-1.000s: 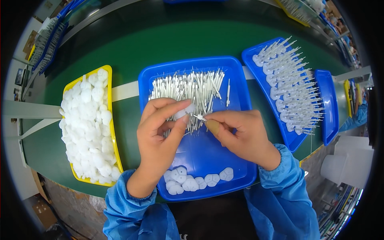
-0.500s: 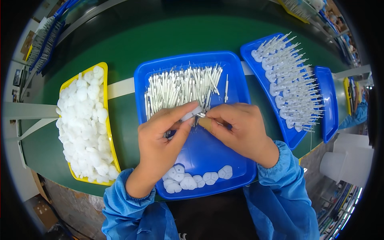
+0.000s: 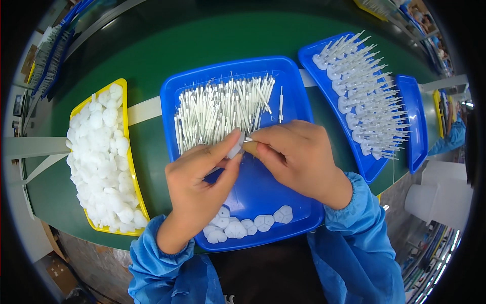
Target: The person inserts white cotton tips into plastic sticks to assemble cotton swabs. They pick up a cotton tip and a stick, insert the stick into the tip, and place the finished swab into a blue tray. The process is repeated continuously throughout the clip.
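Note:
Over the middle blue tray (image 3: 167,96) my two hands meet. A small white translucent plastic disc (image 3: 236,147) is pinched on its edge between the thumb and forefinger of my left hand (image 3: 200,175). My right hand (image 3: 302,158), with a tan covering on the thumb tip, pinches a thin white rod (image 3: 248,139) whose end meets the disc; whether it sits inside cannot be made out. Behind the hands lies a pile of white rods (image 3: 217,109) with thin metal ends. Several white lobed discs (image 3: 264,222) line the tray's near edge.
At the left, a yellow-rimmed tray (image 3: 132,167) holds heaped white discs (image 3: 104,162). To the right, a blue tray (image 3: 365,169) carries rows of discs with upright rods (image 3: 372,109). Another blue tray (image 3: 416,124) stands beyond, on the green table (image 3: 228,38).
The view has shifted slightly, so trays appear a little farther left and up. The disc and the rod have come closer together between my fingertips; both hands keep their pinch.

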{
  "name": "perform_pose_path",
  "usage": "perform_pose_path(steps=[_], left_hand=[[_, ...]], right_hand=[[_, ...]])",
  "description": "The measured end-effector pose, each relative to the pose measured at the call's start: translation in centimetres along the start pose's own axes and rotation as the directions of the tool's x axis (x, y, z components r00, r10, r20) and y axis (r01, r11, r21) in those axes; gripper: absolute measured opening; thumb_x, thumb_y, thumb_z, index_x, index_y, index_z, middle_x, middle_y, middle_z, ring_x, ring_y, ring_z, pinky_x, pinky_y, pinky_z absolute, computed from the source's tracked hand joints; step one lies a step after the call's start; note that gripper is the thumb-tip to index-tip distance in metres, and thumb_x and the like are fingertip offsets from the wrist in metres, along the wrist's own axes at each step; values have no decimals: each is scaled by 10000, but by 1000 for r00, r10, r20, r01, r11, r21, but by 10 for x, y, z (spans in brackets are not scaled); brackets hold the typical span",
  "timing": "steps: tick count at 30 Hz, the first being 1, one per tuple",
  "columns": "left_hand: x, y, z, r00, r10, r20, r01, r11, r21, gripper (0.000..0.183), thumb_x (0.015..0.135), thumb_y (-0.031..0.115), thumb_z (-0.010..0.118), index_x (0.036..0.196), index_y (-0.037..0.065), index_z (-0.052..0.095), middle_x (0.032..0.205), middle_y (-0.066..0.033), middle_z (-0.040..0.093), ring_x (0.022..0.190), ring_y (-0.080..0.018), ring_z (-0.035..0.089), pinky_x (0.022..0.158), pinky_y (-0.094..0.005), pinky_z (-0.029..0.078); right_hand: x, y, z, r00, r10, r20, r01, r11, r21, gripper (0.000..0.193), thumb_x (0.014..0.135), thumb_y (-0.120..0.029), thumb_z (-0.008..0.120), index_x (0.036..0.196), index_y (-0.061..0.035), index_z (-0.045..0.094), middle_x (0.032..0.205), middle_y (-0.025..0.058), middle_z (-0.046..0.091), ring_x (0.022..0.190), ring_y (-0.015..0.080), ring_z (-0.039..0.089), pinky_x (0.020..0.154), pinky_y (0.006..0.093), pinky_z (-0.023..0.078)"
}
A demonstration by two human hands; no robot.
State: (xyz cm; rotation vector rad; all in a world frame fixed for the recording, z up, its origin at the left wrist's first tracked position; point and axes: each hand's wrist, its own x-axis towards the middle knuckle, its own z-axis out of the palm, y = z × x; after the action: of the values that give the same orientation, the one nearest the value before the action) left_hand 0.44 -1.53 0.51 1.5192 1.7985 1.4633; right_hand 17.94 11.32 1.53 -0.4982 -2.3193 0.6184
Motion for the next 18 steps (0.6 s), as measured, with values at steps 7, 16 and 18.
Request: perform_pose_path(steps=[7,16,18], left_hand=[[2,3,-5,996,-16,83,17,1000,-13,505,877,-83,861,1361,54,813,1017,-140,831,849,-181,779,776,-285,629],[7,2,-8,978,-126,167,166,952,-257,520,860,-48,912,1353,20,759,1349,-114,692,1198,-184,709,893,-290,634],[9,0,-7,988,-69,140,101,967,-236,536,839,-54,925,1344,20,761,1343,-116,685,1190,-188,711,887,-291,637]], right_hand=[[-1,2,-3,998,-41,40,42,999,-12,118,901,-100,857,980,-75,772,773,64,743,648,278,711,606,408,518],[-7,1,-18,996,-84,-34,79,989,-124,352,808,-131,917,1149,-123,830,938,21,778,803,222,739,749,371,539],[-9,-1,-21,990,-143,-2,142,980,-137,427,792,-138,920,1210,-130,833,1017,9,776,853,217,733,802,368,537]])
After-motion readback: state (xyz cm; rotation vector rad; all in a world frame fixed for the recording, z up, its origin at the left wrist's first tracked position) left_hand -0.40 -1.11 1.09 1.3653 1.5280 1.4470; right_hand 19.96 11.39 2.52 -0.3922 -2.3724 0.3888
